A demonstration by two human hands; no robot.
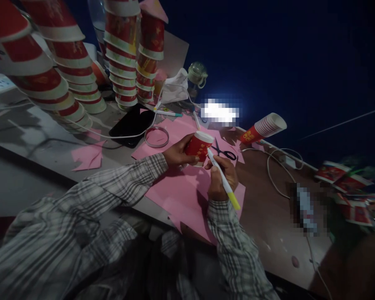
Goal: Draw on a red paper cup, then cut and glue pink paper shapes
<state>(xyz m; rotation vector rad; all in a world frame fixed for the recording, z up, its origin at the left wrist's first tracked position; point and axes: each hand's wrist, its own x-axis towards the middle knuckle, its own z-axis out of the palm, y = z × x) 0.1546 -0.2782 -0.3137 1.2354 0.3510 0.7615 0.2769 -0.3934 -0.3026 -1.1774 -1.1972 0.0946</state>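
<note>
- One round red-and-white paper cup, gripped by the left hand
- Right hand pinching a white, yellow-ended marker
- Likely drawing; next stroke wants the cup steady

A black smartphone lies left of the left hand; a loop-lidded bottle stands well beyond that hand.

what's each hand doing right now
Left hand: closed around a red paper cup.
Right hand: closed on a white marker with a yellow end.

The head view looks forward and down, close over the table.
</note>
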